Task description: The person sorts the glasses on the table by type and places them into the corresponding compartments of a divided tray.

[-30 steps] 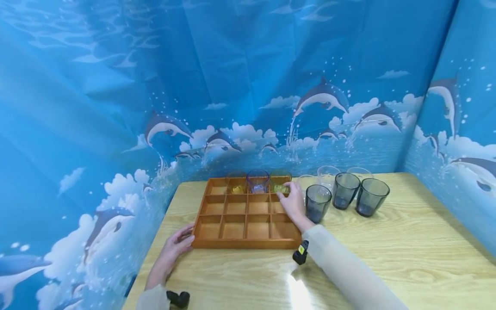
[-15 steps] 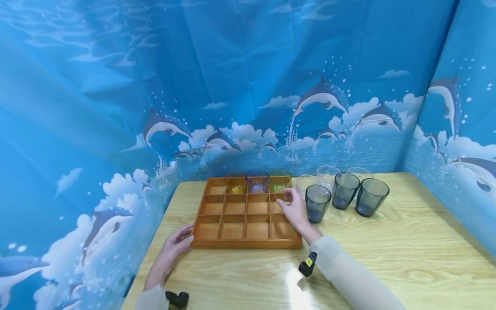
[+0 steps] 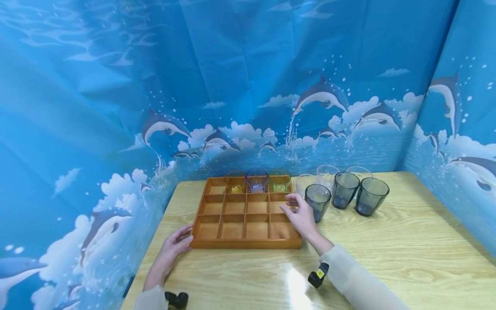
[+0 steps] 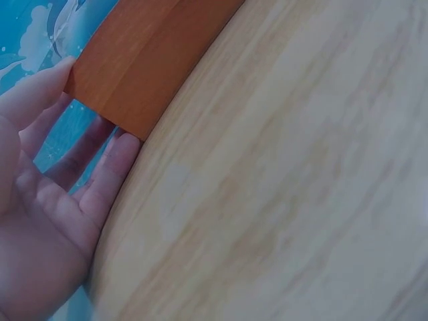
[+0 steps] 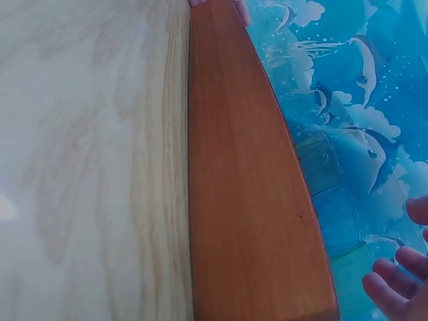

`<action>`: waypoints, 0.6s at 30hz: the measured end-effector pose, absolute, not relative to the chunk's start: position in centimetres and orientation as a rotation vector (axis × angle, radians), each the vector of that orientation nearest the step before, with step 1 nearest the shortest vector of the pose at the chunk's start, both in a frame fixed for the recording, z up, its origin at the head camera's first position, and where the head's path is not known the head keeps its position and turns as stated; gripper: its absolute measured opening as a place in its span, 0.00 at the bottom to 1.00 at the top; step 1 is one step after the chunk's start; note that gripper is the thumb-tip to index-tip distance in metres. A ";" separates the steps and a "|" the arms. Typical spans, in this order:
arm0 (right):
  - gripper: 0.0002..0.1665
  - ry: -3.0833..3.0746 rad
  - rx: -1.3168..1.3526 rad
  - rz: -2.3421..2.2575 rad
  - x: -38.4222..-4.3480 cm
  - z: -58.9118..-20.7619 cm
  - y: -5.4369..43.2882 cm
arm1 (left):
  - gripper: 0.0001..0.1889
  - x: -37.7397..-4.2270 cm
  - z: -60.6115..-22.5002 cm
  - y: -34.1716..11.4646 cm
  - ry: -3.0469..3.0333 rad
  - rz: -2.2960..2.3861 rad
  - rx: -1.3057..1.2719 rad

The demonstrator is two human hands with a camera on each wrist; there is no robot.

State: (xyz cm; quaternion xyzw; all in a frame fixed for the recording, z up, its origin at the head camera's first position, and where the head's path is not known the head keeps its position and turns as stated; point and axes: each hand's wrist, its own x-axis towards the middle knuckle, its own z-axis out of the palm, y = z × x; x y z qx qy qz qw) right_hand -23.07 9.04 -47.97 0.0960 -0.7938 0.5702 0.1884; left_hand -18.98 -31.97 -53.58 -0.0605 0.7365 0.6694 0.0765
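A wooden compartment tray (image 3: 246,243) lies on the table, with a yellow glass (image 3: 235,183), a blue-purple glass (image 3: 257,182) and a green glass (image 3: 279,182) side by side in its back row. Loosely bent and holding nothing, my right hand (image 3: 303,216) hovers at the tray's right side, in front of the green glass. In the right wrist view its fingertips (image 5: 388,284) show at the lower right, apart from the tray. At the tray's front left corner rests my left hand (image 3: 173,249). In the left wrist view its thumb and extended fingers touch that corner.
Right of the tray stand dark grey glasses, one (image 3: 317,202) close beside my right hand, with two others (image 3: 345,190) (image 3: 372,197) further right. Several clear glasses (image 3: 327,174) stand behind them. A blue dolphin-print curtain (image 3: 248,86) borders the table (image 3: 426,249).
My right hand has let go of the green glass, which stays in the back row, and has drawn back toward the front right. My left hand stays at the tray corner.
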 end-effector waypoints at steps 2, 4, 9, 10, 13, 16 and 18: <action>0.17 -2.229 0.262 1.593 -22.8 -48.1 9.4 | 0.30 -19.0 -53.6 -31.9 2.212 2.004 -0.169; 0.17 -2.220 0.253 1.599 -22.5 -48.2 9.7 | 0.30 -19.0 -53.6 -32.0 2.214 2.003 -0.173; 0.17 -2.187 0.254 1.670 -21.7 -48.4 10.6 | 0.31 -19.0 -53.8 -32.0 2.222 1.999 -0.164; 0.17 -2.181 0.256 1.689 -21.4 -48.4 10.8 | 0.31 -19.0 -53.8 -32.0 2.226 1.999 -0.163; 0.17 -2.181 0.250 1.677 -20.2 -47.8 11.4 | 0.31 -19.0 -53.7 -32.0 2.220 2.007 -0.157; 0.17 -2.174 0.244 1.639 -18.8 -47.0 11.9 | 0.31 -19.0 -53.7 -32.1 2.213 2.016 -0.145; 0.17 -2.174 0.235 1.600 -18.0 -46.5 12.2 | 0.31 -18.9 -53.6 -32.1 2.208 2.020 -0.143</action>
